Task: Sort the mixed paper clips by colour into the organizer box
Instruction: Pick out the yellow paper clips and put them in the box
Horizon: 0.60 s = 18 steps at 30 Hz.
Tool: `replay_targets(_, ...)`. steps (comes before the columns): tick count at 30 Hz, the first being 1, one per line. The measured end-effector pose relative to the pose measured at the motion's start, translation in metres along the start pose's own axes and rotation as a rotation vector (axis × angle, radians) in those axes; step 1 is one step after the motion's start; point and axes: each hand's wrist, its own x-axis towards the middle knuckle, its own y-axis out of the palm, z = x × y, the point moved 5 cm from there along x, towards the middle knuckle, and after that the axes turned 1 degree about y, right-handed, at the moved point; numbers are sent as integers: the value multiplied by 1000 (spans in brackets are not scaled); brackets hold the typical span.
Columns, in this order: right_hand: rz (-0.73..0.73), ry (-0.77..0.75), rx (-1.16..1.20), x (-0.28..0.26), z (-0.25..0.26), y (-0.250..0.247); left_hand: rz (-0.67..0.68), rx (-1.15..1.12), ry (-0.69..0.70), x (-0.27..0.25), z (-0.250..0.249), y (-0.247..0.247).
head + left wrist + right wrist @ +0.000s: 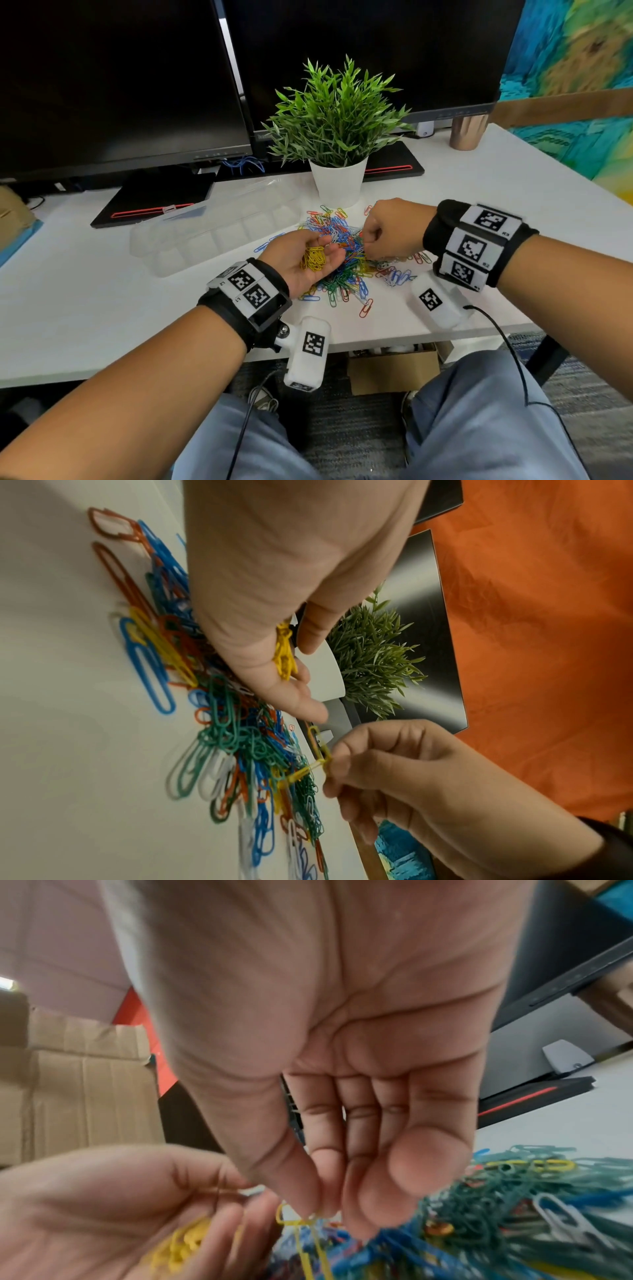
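Left hand (305, 255) lies palm up at the near edge of the mixed paper clips (346, 260), fingers loosely cupped under a clutch of yellow clips (313, 257). Right hand (390, 228) hovers over the heap, thumb and forefinger pinching a yellow clip (320, 746), possibly two linked. The clear organizer box (212, 233) sits open on the desk (102, 308) left of the heap, its compartments apparently bare.
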Motion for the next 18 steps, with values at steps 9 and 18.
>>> replay_targets(9, -35, 22, 353, 9, 16, -8, 83, -29, 1, -1, 2, 10)
replay_targets(18, -132, 106, 472, 29, 30, 11, 175, -239, -78, -7, 1, 13)
